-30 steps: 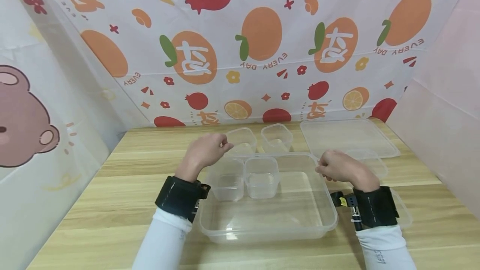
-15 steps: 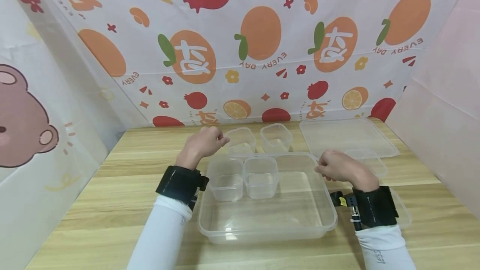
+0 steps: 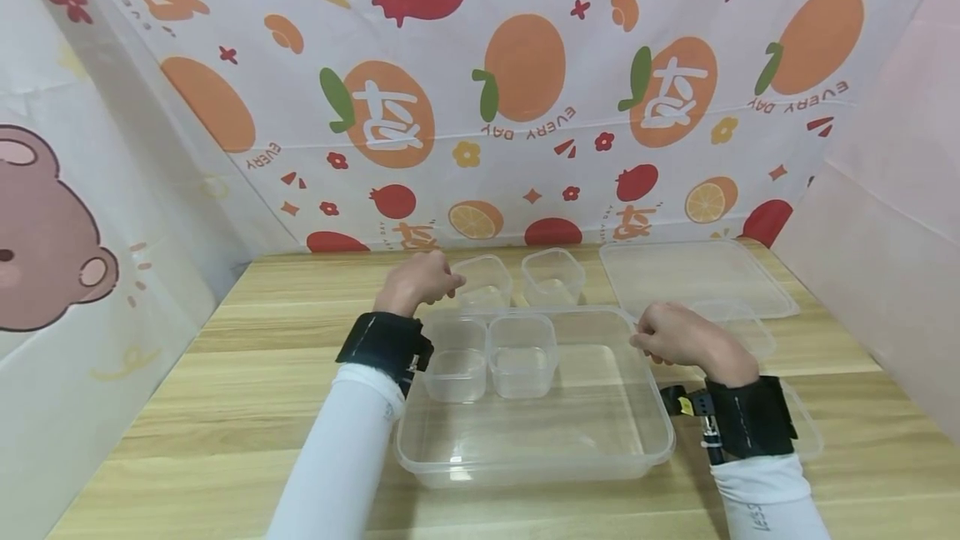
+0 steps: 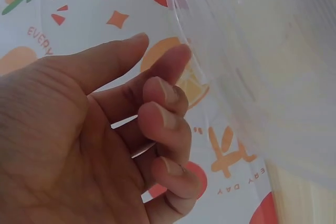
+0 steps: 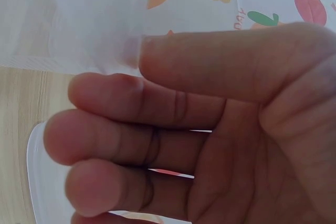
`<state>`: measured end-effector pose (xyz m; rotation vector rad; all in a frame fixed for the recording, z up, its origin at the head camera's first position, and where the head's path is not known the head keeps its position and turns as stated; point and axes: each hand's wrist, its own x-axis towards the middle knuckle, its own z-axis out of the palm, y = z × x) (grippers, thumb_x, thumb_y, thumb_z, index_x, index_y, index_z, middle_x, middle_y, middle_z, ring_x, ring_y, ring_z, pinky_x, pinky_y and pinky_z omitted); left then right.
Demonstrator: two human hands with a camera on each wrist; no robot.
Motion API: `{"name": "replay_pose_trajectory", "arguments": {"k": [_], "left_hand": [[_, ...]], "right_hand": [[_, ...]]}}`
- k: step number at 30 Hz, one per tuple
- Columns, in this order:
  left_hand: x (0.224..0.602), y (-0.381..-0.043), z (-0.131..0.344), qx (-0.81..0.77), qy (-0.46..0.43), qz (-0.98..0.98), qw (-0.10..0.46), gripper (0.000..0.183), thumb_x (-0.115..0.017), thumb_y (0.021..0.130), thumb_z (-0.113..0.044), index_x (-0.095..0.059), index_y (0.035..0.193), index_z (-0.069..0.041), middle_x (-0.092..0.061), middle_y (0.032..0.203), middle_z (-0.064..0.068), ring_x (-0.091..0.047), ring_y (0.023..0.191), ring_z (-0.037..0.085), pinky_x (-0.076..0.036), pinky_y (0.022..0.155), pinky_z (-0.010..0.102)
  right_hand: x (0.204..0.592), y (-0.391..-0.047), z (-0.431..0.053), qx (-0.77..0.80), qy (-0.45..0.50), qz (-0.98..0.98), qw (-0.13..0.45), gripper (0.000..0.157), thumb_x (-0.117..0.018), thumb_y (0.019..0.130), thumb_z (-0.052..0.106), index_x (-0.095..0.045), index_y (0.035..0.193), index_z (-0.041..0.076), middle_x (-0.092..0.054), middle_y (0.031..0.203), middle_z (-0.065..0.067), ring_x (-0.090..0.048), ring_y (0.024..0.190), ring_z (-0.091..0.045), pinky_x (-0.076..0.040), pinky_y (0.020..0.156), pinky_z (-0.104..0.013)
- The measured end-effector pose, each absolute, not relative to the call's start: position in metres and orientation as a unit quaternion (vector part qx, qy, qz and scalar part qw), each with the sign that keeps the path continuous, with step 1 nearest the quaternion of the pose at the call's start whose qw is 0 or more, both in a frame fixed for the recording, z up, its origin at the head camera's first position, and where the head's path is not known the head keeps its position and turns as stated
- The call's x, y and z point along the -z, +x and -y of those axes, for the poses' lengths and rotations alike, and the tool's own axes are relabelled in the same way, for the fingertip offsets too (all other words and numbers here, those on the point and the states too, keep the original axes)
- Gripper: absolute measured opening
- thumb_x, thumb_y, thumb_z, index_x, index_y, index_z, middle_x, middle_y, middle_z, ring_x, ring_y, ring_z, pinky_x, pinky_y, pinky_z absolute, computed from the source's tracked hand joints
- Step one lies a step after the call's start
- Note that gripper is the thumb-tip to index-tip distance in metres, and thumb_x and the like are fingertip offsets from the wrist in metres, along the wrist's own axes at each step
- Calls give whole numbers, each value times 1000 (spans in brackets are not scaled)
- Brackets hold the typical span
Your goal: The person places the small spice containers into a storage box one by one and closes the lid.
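A large clear plastic food container [image 3: 592,432] stands on the table with two small clear tubs [image 3: 455,365] side by side in its back left part. My right hand [image 3: 686,338] pinches its right rim between thumb and fingers. In the right wrist view, the thumb tip [image 5: 152,59] meets the translucent plastic edge. My left hand [image 3: 418,280] hovers past the container's back left corner, just left of another small clear tub [image 3: 487,283]. Its fingers are loosely bent, with thumb and index apart and nothing between them, in the left wrist view.
A second small tub [image 3: 553,277] stands behind the large container. At the back right lies a large flat rectangular lid [image 3: 697,269]. Smaller clear lids [image 3: 804,423] lie to the right, partly hidden by my right arm. Printed cloth [image 3: 525,182] hangs behind the table.
My left hand has first drawn slightly back and left, then shifted right toward the left rear tub. The right hand keeps its place on the rim.
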<state>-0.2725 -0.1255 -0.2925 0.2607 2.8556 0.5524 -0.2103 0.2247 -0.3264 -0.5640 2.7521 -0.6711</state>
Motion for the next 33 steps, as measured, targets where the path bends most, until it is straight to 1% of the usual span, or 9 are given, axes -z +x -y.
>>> {"name": "replay_pose_trajectory", "arguments": {"k": [6, 12, 18, 22, 26, 30, 33], "left_hand": [[295, -278, 121, -184, 69, -973, 124, 32, -61, 102, -26, -77, 94, 0, -47, 62, 1, -49, 63, 18, -35, 58, 30], [298, -280, 120, -186, 47, -972, 133, 31, -61, 101, -25, -75, 90, 0, -45, 64, 2, -45, 62, 18, -33, 57, 30], [302, -280, 118, -200, 24, -968, 148, 29, -61, 102, -26, -73, 93, -1, -47, 68, 3, -45, 64, 18, -33, 60, 31], [303, -280, 115, -197, 27, -968, 152, 30, -60, 102, -27, -73, 94, -1, -48, 69, 3, -46, 65, 18, -35, 61, 31], [304, -278, 113, -205, 27, -966, 155, 30, -59, 102, -26, -73, 98, 0, -53, 74, 6, -49, 69, 20, -37, 62, 31], [308, -276, 112, -217, 23, -963, 156, 28, -58, 102, -23, -70, 102, 1, -57, 79, 8, -51, 71, 21, -38, 64, 31], [312, -277, 112, -219, 19, -964, 148, 25, -56, 101, -19, -70, 100, 1, -55, 77, 7, -48, 67, 20, -36, 62, 31]], "right_hand": [[328, -209, -226, 233, -189, -946, 123, 38, -60, 98, 7, -59, 61, 8, -46, 55, 4, -40, 50, -11, -34, 51, -29], [328, -209, -227, 234, -190, -946, 120, 37, -60, 98, 6, -60, 61, 7, -46, 55, 4, -40, 50, -11, -34, 51, -29], [328, -209, -226, 234, -195, -945, 120, 37, -60, 99, 7, -59, 62, 7, -45, 55, 4, -40, 50, -11, -34, 52, -29], [328, -210, -225, 233, -190, -946, 123, 36, -61, 98, 7, -60, 62, 8, -45, 56, 3, -40, 50, -11, -34, 52, -29], [327, -210, -225, 232, -186, -946, 125, 36, -61, 98, 7, -60, 62, 8, -46, 56, 3, -40, 50, -11, -34, 52, -29], [327, -210, -225, 233, -187, -946, 126, 36, -60, 98, 7, -59, 62, 8, -46, 56, 3, -40, 51, -11, -34, 52, -29], [327, -210, -225, 234, -187, -945, 127, 36, -60, 98, 7, -60, 63, 8, -46, 56, 3, -40, 51, -11, -34, 52, -29]]}}
